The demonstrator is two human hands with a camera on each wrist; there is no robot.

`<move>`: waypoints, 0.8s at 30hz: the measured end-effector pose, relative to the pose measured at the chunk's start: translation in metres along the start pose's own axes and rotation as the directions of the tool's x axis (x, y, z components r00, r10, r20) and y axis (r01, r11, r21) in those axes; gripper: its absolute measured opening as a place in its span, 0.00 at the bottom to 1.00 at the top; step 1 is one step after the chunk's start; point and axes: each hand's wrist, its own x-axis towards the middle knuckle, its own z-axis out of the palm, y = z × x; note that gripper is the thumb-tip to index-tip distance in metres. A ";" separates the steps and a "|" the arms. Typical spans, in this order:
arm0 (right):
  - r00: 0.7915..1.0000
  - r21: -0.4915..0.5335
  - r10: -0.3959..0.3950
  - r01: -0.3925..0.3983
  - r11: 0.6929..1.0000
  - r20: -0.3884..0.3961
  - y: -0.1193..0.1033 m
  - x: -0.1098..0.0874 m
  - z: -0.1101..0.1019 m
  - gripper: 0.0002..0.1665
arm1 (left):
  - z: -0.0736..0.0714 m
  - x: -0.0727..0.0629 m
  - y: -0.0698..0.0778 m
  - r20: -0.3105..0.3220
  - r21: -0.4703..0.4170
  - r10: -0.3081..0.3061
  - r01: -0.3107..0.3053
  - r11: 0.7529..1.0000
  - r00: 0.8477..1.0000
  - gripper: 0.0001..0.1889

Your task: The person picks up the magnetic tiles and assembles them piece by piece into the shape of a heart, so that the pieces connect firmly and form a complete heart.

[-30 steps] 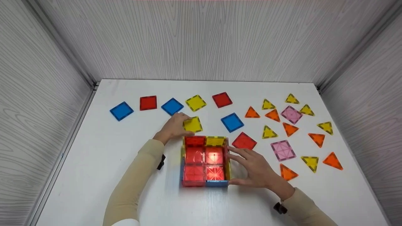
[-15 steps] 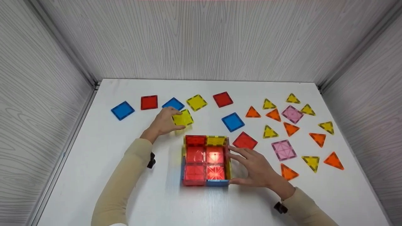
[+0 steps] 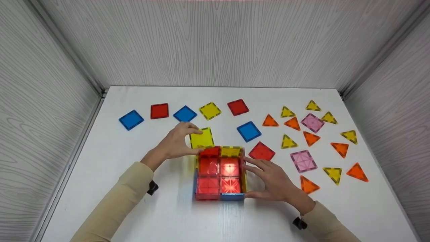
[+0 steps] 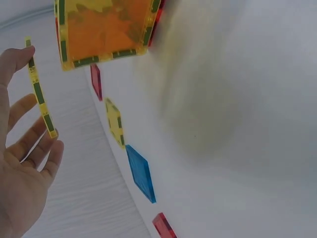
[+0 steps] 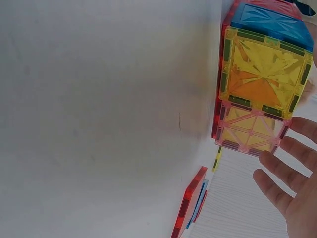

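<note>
My left hand pinches a translucent yellow square magnetic tile between thumb and fingers. That tile is tilted over the back left corner of an open-topped box built from magnetic tiles. Whether it touches the box's back wall I cannot tell. The left wrist view shows the pinched tile edge-on. Red tiles form the box's floor; red, yellow, blue and pink ones make its walls. Against its right side rest the spread fingertips of my right hand. In the right wrist view, a pink wall tile lies beside those fingertips.
Loose squares lie behind the box, among them a blue tile and a red tile. Several yellow and orange triangles, such as one orange triangle, and two pink squares are scattered at right. Grey panels border the white table.
My left hand lifted the yellow tile off the table, carried it left, then brought it back rightward and nearer, over the box's back left corner. My right hand stayed at the box.
</note>
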 end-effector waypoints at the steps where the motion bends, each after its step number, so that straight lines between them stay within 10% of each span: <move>1: 1.000 -0.003 0.001 -0.001 1.000 0.001 0.000 0.000 0.000 0.54 | 0.002 -0.002 0.004 0.009 0.000 0.018 -0.018 1.000 1.000 0.31; 8: 1.000 -0.007 -0.001 0.001 1.000 0.001 0.000 -0.001 0.000 0.54 | 0.020 -0.013 0.022 0.081 0.015 0.091 -0.092 0.996 0.993 0.29; 24: 1.000 -0.024 0.006 -0.006 1.000 -0.004 -0.002 -0.001 0.000 0.54 | 0.031 -0.025 0.013 0.094 0.052 0.110 -0.116 0.992 0.989 0.31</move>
